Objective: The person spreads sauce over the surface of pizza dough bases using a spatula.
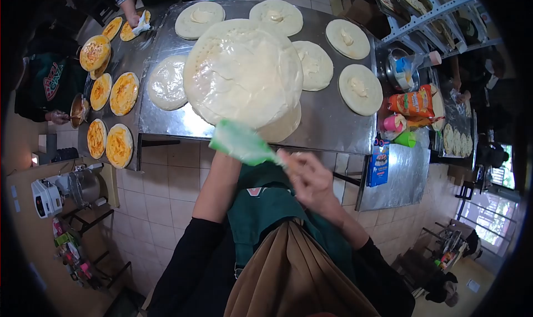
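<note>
A large round of pale dough is raised above the metal table, with a glossy, wet-looking top. My left forearm reaches up to its lower edge; the left hand itself is hidden behind the spatula and the dough. Fingers of my right hand are wrapped round the handle of a green spatula, whose blade carries a whitish smear and overlaps the near edge of the large round. Part of another dough sheet shows beneath. Around it lie several smaller dough rounds, many with a creamy dab in the centre.
Orange-topped rounds lie on the table's left side, where one person's hand holds a white cloth and another person's hand is at a bowl. At right are a metal bowl, an orange packet and a blue box.
</note>
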`<action>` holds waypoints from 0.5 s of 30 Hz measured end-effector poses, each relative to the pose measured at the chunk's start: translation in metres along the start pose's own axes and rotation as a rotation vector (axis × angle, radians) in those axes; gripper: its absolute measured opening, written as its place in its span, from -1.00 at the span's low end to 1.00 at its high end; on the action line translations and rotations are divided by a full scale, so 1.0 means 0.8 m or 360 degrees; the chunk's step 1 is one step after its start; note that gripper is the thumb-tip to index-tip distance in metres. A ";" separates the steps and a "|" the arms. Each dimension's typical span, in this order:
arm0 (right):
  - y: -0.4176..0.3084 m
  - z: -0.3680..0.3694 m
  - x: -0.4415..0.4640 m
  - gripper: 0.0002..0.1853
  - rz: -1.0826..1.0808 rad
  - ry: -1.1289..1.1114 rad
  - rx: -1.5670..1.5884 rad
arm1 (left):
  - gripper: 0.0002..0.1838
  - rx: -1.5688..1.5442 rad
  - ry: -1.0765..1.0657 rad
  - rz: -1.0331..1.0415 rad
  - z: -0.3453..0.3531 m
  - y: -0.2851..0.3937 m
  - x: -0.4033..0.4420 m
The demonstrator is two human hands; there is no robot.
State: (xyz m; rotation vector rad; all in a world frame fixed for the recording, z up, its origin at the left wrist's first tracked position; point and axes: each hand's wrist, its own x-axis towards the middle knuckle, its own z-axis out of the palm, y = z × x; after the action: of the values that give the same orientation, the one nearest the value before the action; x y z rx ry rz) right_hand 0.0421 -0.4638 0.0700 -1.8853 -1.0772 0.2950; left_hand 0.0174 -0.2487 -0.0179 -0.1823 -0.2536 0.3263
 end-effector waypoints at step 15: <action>0.054 -0.010 0.015 -0.65 0.0261 0.0262 0.0179 | -0.31 0.0031 0.0061 0.0026 -0.008 -0.003 0.016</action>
State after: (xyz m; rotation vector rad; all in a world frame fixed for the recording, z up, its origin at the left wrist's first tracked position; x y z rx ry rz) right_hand 0.0781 -0.4675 0.0419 -1.8645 -0.7828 0.2823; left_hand 0.0314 -0.2471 -0.0204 -0.1716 -0.2109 0.3411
